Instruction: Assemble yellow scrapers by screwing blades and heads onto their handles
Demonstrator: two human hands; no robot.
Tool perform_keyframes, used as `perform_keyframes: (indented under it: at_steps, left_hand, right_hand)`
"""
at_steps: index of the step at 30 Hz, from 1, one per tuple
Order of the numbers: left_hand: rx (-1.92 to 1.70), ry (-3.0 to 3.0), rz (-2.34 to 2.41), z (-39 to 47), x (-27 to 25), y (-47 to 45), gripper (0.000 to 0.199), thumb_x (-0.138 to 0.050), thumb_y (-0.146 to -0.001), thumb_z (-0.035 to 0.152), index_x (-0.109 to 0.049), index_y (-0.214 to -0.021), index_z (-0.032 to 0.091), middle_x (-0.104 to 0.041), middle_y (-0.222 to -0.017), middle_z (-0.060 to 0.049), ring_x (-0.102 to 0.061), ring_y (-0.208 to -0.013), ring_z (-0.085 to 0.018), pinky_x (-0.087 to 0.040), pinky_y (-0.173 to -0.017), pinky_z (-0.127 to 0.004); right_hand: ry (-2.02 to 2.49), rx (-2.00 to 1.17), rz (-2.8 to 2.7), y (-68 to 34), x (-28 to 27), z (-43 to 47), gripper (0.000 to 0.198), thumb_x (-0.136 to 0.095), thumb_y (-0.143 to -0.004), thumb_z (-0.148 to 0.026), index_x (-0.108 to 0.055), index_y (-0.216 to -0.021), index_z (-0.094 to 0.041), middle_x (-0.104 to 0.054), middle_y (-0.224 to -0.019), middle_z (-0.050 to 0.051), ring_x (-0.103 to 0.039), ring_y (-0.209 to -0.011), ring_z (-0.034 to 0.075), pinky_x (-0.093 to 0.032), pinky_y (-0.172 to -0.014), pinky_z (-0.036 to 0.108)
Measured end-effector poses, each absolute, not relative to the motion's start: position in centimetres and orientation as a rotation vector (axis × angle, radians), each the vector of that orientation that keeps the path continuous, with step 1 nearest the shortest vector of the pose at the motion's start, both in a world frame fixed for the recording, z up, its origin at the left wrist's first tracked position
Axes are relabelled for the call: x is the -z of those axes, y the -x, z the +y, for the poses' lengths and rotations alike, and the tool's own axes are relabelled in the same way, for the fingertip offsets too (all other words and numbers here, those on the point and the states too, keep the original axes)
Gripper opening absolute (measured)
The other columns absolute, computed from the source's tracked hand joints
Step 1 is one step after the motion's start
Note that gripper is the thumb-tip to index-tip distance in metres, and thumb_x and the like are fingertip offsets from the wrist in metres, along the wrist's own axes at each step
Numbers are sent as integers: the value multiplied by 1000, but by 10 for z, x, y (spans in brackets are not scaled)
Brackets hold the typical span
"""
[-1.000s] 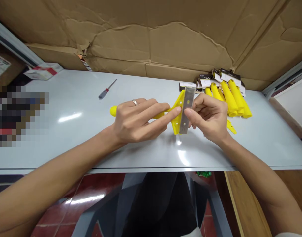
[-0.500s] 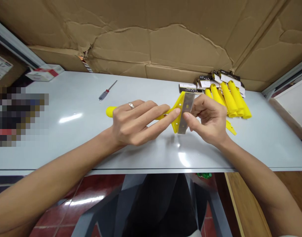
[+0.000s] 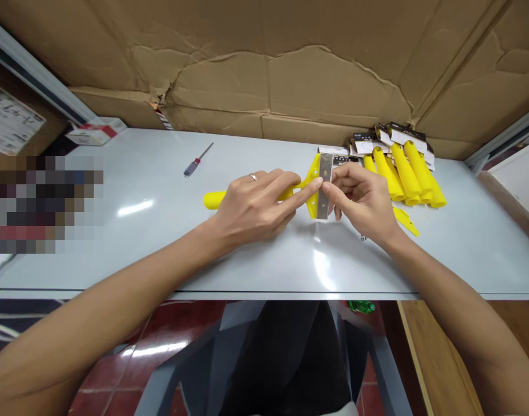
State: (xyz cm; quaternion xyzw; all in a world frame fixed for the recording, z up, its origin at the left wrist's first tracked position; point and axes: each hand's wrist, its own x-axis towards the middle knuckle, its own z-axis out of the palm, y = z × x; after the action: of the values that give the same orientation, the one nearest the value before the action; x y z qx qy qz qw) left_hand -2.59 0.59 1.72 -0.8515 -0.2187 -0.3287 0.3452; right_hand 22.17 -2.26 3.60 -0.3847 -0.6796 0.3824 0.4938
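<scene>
A yellow scraper is held just above the table, its handle pointing left and its wide head to the right. My left hand wraps around the handle, with the index finger stretched along to the head. A flat metal blade lies across the yellow head. My right hand pinches this blade at its right edge between thumb and fingers. Part of the handle is hidden under my left hand. Beside my right wrist lies a small flat yellow plastic piece.
Several yellow handles are piled at the back right, by black-and-white printed cards. A screwdriver lies back left on the white table. A red-and-white box stands in the far left corner. Cardboard lines the back.
The blade now sits more upright and flatter against the scraper head. Both hands stay on the tool, and my left hand has shifted slightly right. The whole view has moved a little.
</scene>
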Motion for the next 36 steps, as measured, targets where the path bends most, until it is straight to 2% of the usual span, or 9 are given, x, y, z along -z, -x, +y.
perform_keyframes:
  at_steps: [3,6,10,18,22,25,28,33,36]
  left_hand:
    - [708,2340,-718,5,-16,25,55,-53,-102,12,-67,-153,26,-78,-109,-6,-71,-81,-16,-52,-65,-27]
    - [492,2488,-876,7,-15,24,51,-53,-103,15,-69,-151,21,-78,-114,-11,-72,-88,-21,-53,-67,-32]
    - [239,2634,-988,9,-15,23,50,-51,-105,19,-69,-152,19,-77,-120,-14,-73,-99,-26,-52,-70,-35]
    - [128,2752,-1028,6,-19,18,41,-52,-106,19,-73,-141,18,-77,-122,-16,-72,-103,-28,-46,-70,-36]
    - [114,2737,-1020,5,-20,18,42,-51,-105,18,-73,-140,17,-76,-122,-15,-71,-101,-27,-42,-68,-36]
    - [110,2750,-1031,5,-20,17,43,-49,-105,17,-73,-141,16,-75,-123,-15,-69,-101,-26,-41,-68,-36]
    - [114,2760,-1038,6,-18,17,45,-48,-105,18,-73,-143,18,-74,-126,-15,-69,-104,-27,-40,-69,-38]
    - [159,2761,-953,9,-12,18,43,-46,-107,25,-77,-136,21,-74,-129,-16,-68,-114,-31,-39,-69,-39]
    - [206,2782,-928,9,-11,16,43,-43,-109,28,-78,-133,21,-74,-126,-16,-68,-112,-31,-37,-67,-39]
  right_hand:
    - [1082,-817,-1633,-231,-38,-14,34,-90,-94,-54,-77,-91,-22,-74,-68,-2,-68,-52,14,-51,-48,30]
    - [1190,-538,-1491,-253,-45,-1,27,-83,-100,-41,-78,-82,-22,-73,-65,0,-62,-48,13,-43,-49,32]
    - [1231,-388,-1372,-286,-53,19,23,-78,-104,-27,-78,-81,-23,-72,-68,1,-60,-55,12,-41,-57,33]
    - [1950,-196,-1867,-313,-84,11,24,-73,-98,-15,-75,-75,-19,-77,-74,8,-62,-66,17,-44,-74,39]
    - [2440,-330,-2061,-323,-103,-5,21,-79,-91,-21,-78,-70,-21,-77,-68,8,-68,-72,23,-47,-72,42]
    - [2711,-319,-2162,-329,-100,-5,9,-85,-88,-26,-81,-80,-23,-82,-78,8,-71,-78,25,-49,-73,44]
    - [2881,-186,-2163,-325,-87,3,10,-83,-85,-23,-76,-79,-22,-82,-90,14,-73,-81,27,-48,-69,46]
    - [2957,-107,-2091,-312,-76,8,16,-84,-82,-17,-70,-76,-19,-78,-101,21,-77,-99,33,-46,-69,45]
    - [2867,-78,-2095,-329,-71,11,23,-91,-81,-25,-70,-75,-19,-77,-92,21,-77,-91,30,-40,-65,43]
